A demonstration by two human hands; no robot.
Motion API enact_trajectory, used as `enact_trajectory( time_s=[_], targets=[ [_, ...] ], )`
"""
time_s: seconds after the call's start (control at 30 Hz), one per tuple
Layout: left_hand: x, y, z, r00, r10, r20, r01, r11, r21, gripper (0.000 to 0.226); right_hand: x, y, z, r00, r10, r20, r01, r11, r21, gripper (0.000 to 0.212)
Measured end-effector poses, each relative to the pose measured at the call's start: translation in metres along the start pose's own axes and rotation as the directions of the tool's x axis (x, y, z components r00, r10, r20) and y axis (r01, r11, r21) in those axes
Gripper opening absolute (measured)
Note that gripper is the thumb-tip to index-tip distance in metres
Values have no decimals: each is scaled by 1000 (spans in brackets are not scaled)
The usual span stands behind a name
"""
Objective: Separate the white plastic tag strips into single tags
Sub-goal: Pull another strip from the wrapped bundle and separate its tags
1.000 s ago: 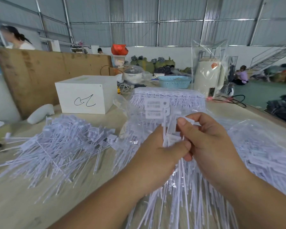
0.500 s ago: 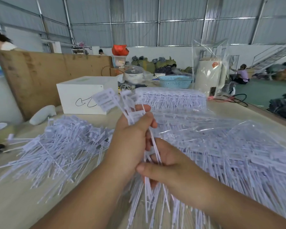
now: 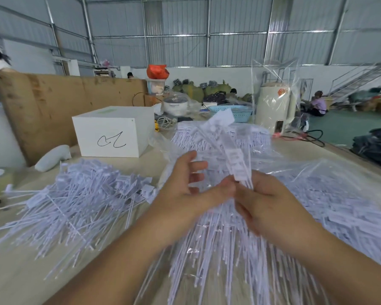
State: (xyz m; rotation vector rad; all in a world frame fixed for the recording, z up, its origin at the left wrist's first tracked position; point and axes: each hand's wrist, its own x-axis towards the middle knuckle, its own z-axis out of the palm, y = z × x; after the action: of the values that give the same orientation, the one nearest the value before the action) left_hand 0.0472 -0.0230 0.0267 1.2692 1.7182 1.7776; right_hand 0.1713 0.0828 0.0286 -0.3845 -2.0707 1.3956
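A strip of white plastic tags [image 3: 233,155] stands up and tilts left from my right hand [image 3: 271,208], which grips its thin stems near mid-frame. The strip's top tag is blurred. My left hand [image 3: 189,192] is beside it with fingers spread and relaxed, its thumb reaching toward the strip's base and holding nothing. Left of my hands a loose pile of single tags [image 3: 81,201] lies on the table. Under and right of my hands, a heap of tag strips [image 3: 330,201] lies partly in clear plastic bags.
A white box [image 3: 112,133] with a black scribble stands at the back left, a brown board [image 3: 59,106] behind it. A blue basket [image 3: 233,112], a pot and a bagged white cylinder [image 3: 273,106] stand further back. The wooden table [image 3: 15,276] shows bare at the front left. People sit far off.
My left hand, which held a bunch of tags raised to the left, has opened and moved right. My right hand has risen, and the strip now stands up from it.
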Motion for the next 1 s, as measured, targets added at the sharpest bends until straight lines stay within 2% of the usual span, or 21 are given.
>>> enact_trajectory(
  time_s=[0.07,0.13,0.17,0.23,0.33,0.4,0.5,0.63,0.67,0.73,0.77,0.83,0.87,0.93,1.0],
  targets=[
    [8,6,-13,996,-28,-86,13,986,-169,72,0,-4,-10,998,55,2,-55,998,-35,36],
    [14,13,-23,982,-31,-186,-31,946,-322,52,-2,-6,-16,997,61,39,-53,982,-181,36],
    [13,16,-28,980,-10,-199,-64,931,-360,56,-2,-7,-16,997,53,62,-33,958,-285,32],
    [12,23,-32,980,34,-195,-100,936,-337,58,-4,-7,-15,990,54,127,14,875,-484,22],
    [6,29,-25,990,53,-132,-72,988,-136,29,-5,-5,-7,973,94,212,71,750,-658,19],
    [0,23,-14,997,69,-40,-71,996,-49,33,-6,-5,-1,975,69,211,93,738,-668,16],
    [-10,16,-1,992,124,37,-122,991,-52,40,-7,-4,4,978,16,210,136,716,-685,15],
    [-8,8,5,989,123,88,-129,989,71,29,-7,0,6,973,24,229,145,708,-692,17],
    [-8,6,3,992,107,69,-109,993,37,27,-7,0,5,976,13,217,139,730,-669,16],
    [-6,5,-1,998,46,40,-39,986,-160,29,-6,-1,2,987,-40,156,121,823,-556,20],
    [-4,5,-2,999,24,38,-14,970,-244,37,-5,-3,1,992,-69,106,112,869,-482,22],
    [-4,4,-1,997,30,67,-8,951,-308,64,-4,-7,-1,993,-112,22,112,924,-366,19],
    [-4,3,3,990,66,123,-23,947,-322,72,-5,-10,-1,992,-126,11,123,934,-337,17],
    [-7,4,13,977,116,180,-44,932,-360,71,-7,-12,3,990,-139,36,143,932,-332,22],
    [-7,3,20,993,47,110,2,913,-408,78,-9,-8,7,990,-132,59,144,928,-344,29]
  ],
)
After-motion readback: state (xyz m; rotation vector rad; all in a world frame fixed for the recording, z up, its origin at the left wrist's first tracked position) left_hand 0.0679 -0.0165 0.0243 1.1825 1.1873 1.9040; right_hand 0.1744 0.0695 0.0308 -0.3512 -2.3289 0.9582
